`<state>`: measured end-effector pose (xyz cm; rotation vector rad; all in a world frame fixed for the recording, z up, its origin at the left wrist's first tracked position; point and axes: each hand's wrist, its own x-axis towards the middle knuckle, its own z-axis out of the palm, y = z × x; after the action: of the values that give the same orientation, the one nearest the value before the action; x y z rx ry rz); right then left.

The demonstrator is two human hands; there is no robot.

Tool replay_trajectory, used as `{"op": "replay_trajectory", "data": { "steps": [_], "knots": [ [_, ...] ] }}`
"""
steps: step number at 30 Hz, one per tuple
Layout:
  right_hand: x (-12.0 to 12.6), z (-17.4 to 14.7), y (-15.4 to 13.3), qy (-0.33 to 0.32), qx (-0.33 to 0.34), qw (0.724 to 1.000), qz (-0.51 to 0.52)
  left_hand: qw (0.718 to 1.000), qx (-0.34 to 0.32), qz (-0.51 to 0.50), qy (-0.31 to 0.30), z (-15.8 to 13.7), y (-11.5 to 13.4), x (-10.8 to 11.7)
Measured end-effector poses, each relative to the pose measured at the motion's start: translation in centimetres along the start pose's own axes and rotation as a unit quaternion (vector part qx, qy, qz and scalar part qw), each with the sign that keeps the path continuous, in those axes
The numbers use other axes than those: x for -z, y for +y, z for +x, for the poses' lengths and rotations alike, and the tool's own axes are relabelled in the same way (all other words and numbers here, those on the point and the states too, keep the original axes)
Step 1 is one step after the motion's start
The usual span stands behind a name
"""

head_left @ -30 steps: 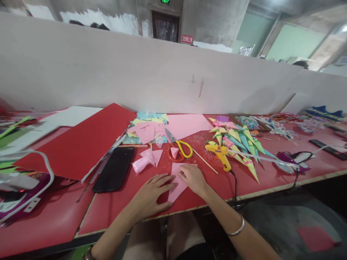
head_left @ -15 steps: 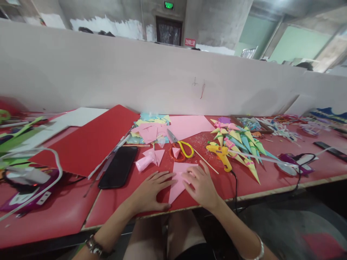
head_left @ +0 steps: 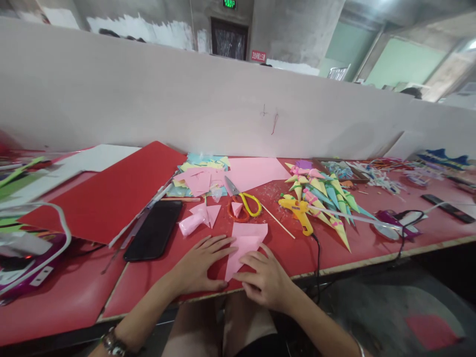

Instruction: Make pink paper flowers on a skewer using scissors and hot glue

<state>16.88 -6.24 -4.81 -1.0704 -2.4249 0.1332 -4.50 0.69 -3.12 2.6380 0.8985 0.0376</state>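
Where we look down, a creased pink paper [head_left: 244, 243] lies near the front edge of the red tabletop [head_left: 292, 255], between the two hands. The left hand [head_left: 203, 263] rests flat at its left edge, fingers slightly apart; the right hand [head_left: 266, 278] curls over its lower right side, and we cannot tell whether those fingers pinch it. Beyond it we see scissors [head_left: 240, 194], with a phone [head_left: 154, 230] leftward and a yellow glue gun [head_left: 303, 219] rightward.
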Motion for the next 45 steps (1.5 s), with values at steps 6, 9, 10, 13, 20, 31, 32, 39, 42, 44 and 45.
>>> {"op": "replay_trajectory", "data": {
  "steps": [6,9,10,13,20,31,32,39,42,44,45],
  "knots": [
    [1.1,-1.2,2.6,0.033,-0.076,0.996,-0.023,1.0,0.0,0.009,-0.012,-0.1,0.1,0.2],
    [1.9,-1.5,4.0,0.033,-0.107,0.992,-0.051,1.0,0.001,0.002,-0.005,-0.2,0.0,0.1],
    [2.1,-1.6,4.4,0.034,-0.117,0.991,-0.061,1.0,-0.002,-0.001,0.001,-0.2,0.0,0.1],
    [2.8,-1.7,5.4,0.036,-0.137,0.985,-0.101,1.0,-0.007,-0.007,0.006,-0.2,0.0,0.2],
    [3.7,-1.7,5.3,-0.005,-0.161,0.978,-0.13,1.0,0.002,-0.014,-0.008,-0.1,0.4,0.8],
    [0.7,-1.8,-1.9,-0.077,-0.191,0.978,-0.031,0.994,0.076,-0.026,0.08,-0.5,6.8,-3.4],
    [0.8,-1.8,-2.3,-0.077,-0.191,0.978,-0.019,0.993,0.081,-0.004,0.083,-0.3,7.1,-3.8],
    [3.2,-2.3,-0.6,-0.11,-0.136,0.984,0.031,0.994,0.077,0.044,0.064,0.1,6.5,-2.9],
    [3.0,-2.9,0.3,-0.15,-0.099,0.984,0.01,0.995,0.047,0.035,0.077,-0.2,5.8,-2.8],
    [2.5,-3.0,0.3,-0.15,-0.096,0.984,-0.008,0.993,0.02,0.042,0.106,-0.4,5.3,-3.1],
    [2.3,-3.0,0.2,-0.137,-0.102,0.985,-0.013,0.991,0.008,0.049,0.122,-0.5,5.1,-3.3]
  ]
}}
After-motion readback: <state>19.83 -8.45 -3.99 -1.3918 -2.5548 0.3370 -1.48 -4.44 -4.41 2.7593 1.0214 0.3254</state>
